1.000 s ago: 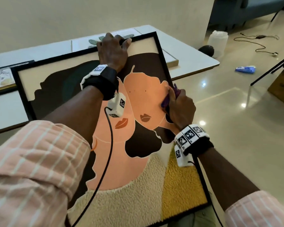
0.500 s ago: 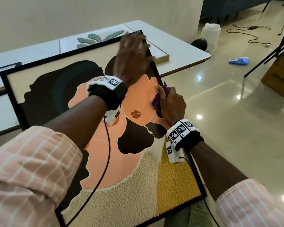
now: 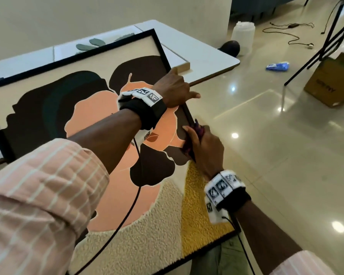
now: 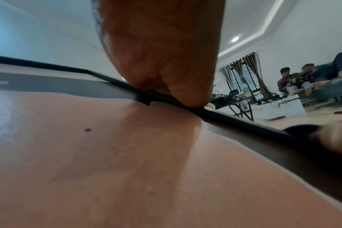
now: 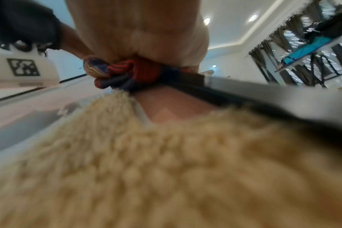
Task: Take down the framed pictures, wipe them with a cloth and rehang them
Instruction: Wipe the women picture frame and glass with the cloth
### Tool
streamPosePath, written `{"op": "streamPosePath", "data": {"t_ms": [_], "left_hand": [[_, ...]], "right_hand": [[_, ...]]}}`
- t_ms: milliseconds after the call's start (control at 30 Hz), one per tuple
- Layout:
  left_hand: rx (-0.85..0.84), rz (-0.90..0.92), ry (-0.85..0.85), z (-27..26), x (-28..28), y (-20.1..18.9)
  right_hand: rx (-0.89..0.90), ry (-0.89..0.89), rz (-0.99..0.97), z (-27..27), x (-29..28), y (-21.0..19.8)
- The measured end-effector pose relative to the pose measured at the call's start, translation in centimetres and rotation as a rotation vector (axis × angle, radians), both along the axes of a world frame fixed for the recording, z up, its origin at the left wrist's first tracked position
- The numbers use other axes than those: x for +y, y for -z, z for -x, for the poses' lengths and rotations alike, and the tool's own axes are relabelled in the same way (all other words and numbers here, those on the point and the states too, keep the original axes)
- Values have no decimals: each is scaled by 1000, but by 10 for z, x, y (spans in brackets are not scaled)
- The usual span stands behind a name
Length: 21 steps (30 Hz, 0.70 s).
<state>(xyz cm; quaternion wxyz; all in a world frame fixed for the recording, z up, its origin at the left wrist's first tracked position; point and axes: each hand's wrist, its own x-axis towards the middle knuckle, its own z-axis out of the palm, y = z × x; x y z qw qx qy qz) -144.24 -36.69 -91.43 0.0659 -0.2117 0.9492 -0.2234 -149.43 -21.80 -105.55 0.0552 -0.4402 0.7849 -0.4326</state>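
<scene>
Black-framed picture (image 3: 99, 108) of peach faces leans tilted against the white worktop (image 3: 207, 56). At its three-o'clock edge, my left hand (image 3: 175, 90) grips the frame; my right hand (image 3: 205, 147) pinches a red-and-navy cloth (image 3: 195, 133) against it. Best wiped steadily along the rail. My left fingertips stay hidden behind the frame.

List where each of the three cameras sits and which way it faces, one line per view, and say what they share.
Head: looks down from above at the framed picture propped on the white table; both forearms, left hand and right hand show.
Left wrist: looks under the palm along the picture glass; left hand grips the black frame edge.
Right wrist: looks low over the textured art; right hand holds the cloth on the frame.
Shared: all show the picture's right frame edge.
</scene>
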Motion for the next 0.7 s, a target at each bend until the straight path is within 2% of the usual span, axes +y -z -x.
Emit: {"op": "streamPosePath", "data": {"t_ms": [100, 200, 233, 333, 400, 433, 533, 600, 700], "left_hand": [[-46, 49, 35, 1, 3, 3], [-96, 74, 47, 1, 7, 3], [-102, 94, 44, 0, 7, 3], [-83, 120, 36, -7, 4, -2], [-69, 103, 5, -6, 1, 0], [-71, 87, -7, -5, 0, 1], [-67, 53, -19, 2, 1, 6], [-98, 57, 9, 7, 5, 7], [-50, 33, -21, 7, 5, 6]], "right_hand": [[5, -13, -32, -1, 5, -1], [-67, -98, -99, 4, -18, -28], [-158, -168, -90, 8, -23, -35], [-626, -452, -39, 18, -5, -39], [-711, -559, -86, 26, 13, -17], [-739, -556, -91, 27, 19, -6], [-656, -437, -76, 27, 2, 1], [-614, -374, -45, 28, -16, -11], [-495, -348, -25, 18, -23, -32]]}}
